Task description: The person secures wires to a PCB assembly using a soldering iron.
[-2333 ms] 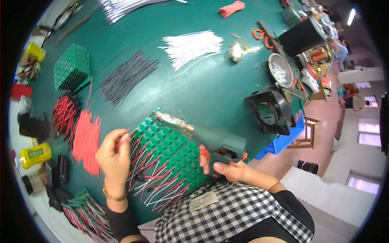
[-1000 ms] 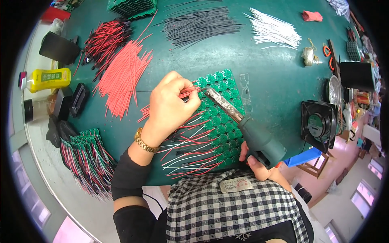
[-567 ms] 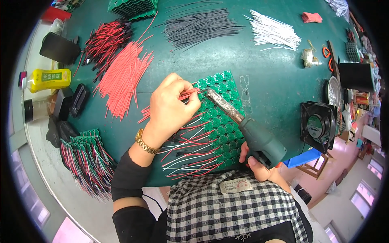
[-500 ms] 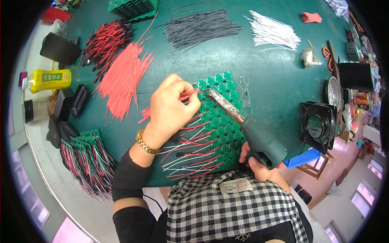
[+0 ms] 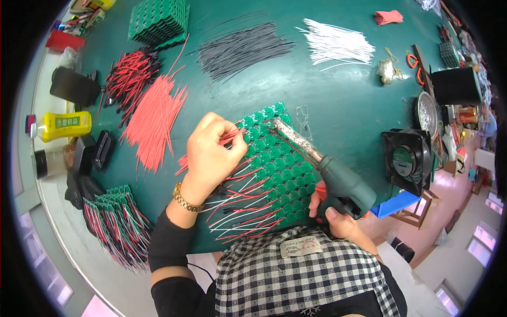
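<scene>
My left hand (image 5: 214,150) is closed in a pinch around several thin red wires (image 5: 231,137) at the upper left edge of a green circuit board panel (image 5: 288,182). The panel is made up of many small round boards. My right hand (image 5: 338,217) grips the dark green handle of a soldering gun (image 5: 346,185), whose worn metal tip reaches over the panel's upper rows, just right of my left fingers. I cannot tell whether the tip touches the board. Red, white and black wires (image 5: 245,203) stick out from the panel's lower left side.
Piles of red wires (image 5: 153,124), black wires (image 5: 243,50) and white wires (image 5: 338,45) lie beyond my hands. Stacked green panels (image 5: 158,24) stand far left, wired panels (image 5: 116,219) near left. At right are a black fan (image 5: 405,161), a metal dish (image 5: 425,113) and orange-handled scissors (image 5: 414,66).
The whole view has shifted, so the table's things sit further left and mostly lower. The soldering gun's tip has moved right relative to the panel, away from my left fingers, which still pinch the red wires.
</scene>
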The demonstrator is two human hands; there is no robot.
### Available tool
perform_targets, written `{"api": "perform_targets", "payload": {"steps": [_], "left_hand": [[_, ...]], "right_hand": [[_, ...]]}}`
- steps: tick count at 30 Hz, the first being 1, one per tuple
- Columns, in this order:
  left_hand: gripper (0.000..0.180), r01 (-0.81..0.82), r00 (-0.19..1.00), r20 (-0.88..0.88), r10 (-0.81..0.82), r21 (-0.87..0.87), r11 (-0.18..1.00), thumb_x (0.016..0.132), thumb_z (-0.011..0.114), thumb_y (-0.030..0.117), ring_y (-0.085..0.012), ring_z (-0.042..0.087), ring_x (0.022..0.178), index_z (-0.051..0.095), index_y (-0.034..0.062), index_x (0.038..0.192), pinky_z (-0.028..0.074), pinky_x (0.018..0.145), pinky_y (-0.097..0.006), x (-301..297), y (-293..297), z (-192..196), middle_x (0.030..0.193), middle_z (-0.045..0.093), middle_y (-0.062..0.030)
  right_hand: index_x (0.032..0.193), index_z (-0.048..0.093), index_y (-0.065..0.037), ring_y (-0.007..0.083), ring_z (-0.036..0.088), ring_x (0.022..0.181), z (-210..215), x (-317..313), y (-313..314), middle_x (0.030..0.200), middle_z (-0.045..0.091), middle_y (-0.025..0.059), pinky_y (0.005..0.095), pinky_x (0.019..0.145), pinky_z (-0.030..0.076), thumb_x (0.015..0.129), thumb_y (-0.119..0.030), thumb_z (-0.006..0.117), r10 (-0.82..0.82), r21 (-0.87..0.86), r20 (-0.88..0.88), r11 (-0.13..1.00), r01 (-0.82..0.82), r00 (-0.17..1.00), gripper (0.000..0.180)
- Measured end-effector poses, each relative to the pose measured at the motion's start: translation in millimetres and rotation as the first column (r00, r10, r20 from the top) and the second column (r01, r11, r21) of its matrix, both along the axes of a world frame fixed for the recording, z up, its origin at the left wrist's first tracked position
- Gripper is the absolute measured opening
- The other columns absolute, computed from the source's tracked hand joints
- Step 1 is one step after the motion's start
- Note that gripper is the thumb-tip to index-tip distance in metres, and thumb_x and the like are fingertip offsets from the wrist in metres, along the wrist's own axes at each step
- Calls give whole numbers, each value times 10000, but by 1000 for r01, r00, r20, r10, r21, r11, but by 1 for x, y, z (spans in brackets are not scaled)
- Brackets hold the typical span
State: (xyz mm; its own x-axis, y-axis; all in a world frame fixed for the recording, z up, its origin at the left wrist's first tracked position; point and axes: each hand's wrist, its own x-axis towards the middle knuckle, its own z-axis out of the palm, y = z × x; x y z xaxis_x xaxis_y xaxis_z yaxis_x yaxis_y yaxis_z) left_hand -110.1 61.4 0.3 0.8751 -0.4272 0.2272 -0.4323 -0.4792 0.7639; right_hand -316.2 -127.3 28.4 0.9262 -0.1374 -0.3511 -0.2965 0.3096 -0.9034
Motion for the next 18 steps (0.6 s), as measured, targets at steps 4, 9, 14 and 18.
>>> {"api": "perform_targets", "payload": {"steps": [4,9,14,18], "left_hand": [[111,11,999,52,-11,-2,1000,662,653,-35,-193,528,568,563,22,696,437,530,-289,2,7,-6,667,516,-80],[145,96,994,42,-98,35,995,672,618,-77,-183,474,587,506,14,689,391,532,-291,4,-8,-1,687,481,-75],[97,81,996,31,-84,82,993,725,589,-61,-200,463,587,529,14,716,371,523,-310,2,11,-6,693,482,-88],[85,83,996,-54,-77,131,988,716,676,66,-225,542,641,601,26,708,461,615,-325,-3,-6,9,718,561,-87]], "right_hand": [[1232,472,-12,136,573,745,-7,4,-1,896,587,64,293,683,486,867,-121,562,36,84,70,996,-42,997,391],[1199,482,-25,120,583,802,-9,-8,-7,950,597,43,279,696,493,900,-46,559,-40,125,74,992,30,996,309],[1113,501,-13,98,544,712,-11,2,-1,862,564,19,255,635,465,898,-65,586,-94,256,210,966,38,973,237],[966,522,-22,94,533,605,-9,1,-11,762,532,9,233,557,416,898,-160,580,-65,143,228,989,33,971,165]]}}
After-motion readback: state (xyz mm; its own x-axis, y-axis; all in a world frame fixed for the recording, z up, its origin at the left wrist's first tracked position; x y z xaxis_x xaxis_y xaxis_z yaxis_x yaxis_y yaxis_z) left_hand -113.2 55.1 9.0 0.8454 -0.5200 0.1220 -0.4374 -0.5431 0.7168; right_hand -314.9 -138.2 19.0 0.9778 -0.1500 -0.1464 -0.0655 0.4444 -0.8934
